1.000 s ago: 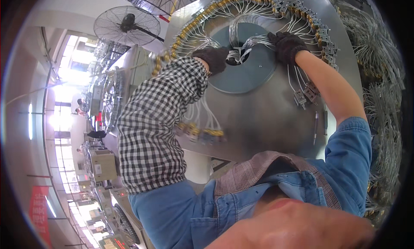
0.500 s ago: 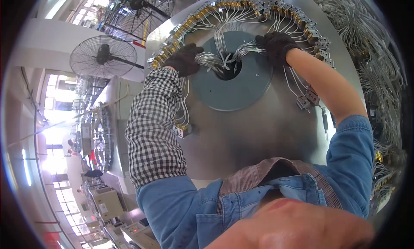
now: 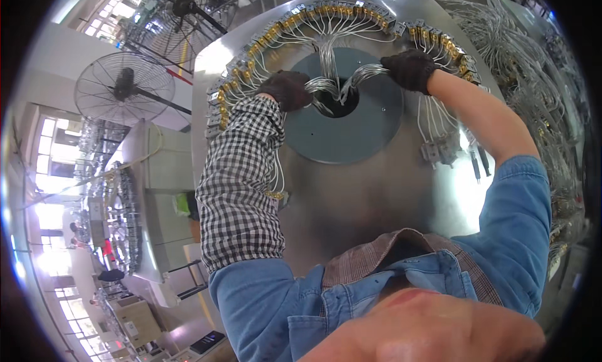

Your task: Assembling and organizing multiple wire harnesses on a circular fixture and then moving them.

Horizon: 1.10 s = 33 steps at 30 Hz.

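Observation:
In a dark glove, my left hand [image 3: 285, 90] is closed around a bundle of pale wires [image 3: 322, 83] at the left of a grey round disc [image 3: 342, 142]. My right hand [image 3: 411, 71], gloved too, grips another wire bundle [image 3: 368, 71] at the disc's upper right. Between them a third bundle [image 3: 327, 59] runs down untouched. All three meet at the dark hole [image 3: 340, 108] in the disc. Their outer ends fan out to an arc of small metal connectors [image 3: 342, 9] with gold-coloured parts. Some grey connectors [image 3: 439, 152] hang on wires below my right hand.
The disc lies on a shiny metal table [image 3: 357, 202]. Two dark slim tools [image 3: 480, 162] rest at the right. Heaps of wire harnesses [image 3: 533, 105] fill the right side. Beyond the left edge are a caged fan [image 3: 125, 85] and another workbench [image 3: 166, 192].
The wire bundles sit deeper in the disc's hole, and their tied ends show less. Both hands still grip the side bundles. The view has shifted slightly.

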Available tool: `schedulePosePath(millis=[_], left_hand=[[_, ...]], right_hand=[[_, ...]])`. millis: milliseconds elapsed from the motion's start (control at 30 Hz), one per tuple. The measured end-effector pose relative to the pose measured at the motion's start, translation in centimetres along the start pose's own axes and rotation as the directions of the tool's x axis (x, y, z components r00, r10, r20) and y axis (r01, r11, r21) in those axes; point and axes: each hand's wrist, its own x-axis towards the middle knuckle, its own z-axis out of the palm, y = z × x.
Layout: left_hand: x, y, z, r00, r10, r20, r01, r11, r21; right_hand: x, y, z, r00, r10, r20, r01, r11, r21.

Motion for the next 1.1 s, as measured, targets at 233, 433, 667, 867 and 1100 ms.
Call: schedulePosePath(millis=[233, 433, 667, 867, 1100], left_hand=[[-0.1, -0.5, 0.7, 0.999, 0.016, -0.037, -0.018, 0.998, -0.062], [-0.2, -0.8, 1.3, 0.991, 0.095, -0.091, -0.1, 0.994, -0.045], [-0.8, -0.1, -0.1, 0.997, 0.071, -0.019, -0.072, 0.997, -0.041], [0.4, -0.4, -0.8, 0.985, 0.075, 0.153, -0.082, 0.996, 0.041], [0.4, 0.2, -0.5, 0.978, 0.103, 0.181, -0.122, 0.988, 0.095]], right_hand=[[1.7, -2.6, -6.1, 0.98, -0.198, -0.025, 0.165, 0.872, -0.461], [7.3, -3.4, -8.0, 0.838, -0.532, 0.124, 0.495, 0.643, -0.584], [12.9, -2.0, -6.3, 0.672, -0.734, 0.098, 0.62, 0.487, -0.615], [15.4, -1.3, -3.2, 0.79, -0.557, 0.258, 0.577, 0.53, -0.622], [16.9, -1.8, -0.9, 0.749, -0.542, 0.381, 0.648, 0.719, -0.253]])
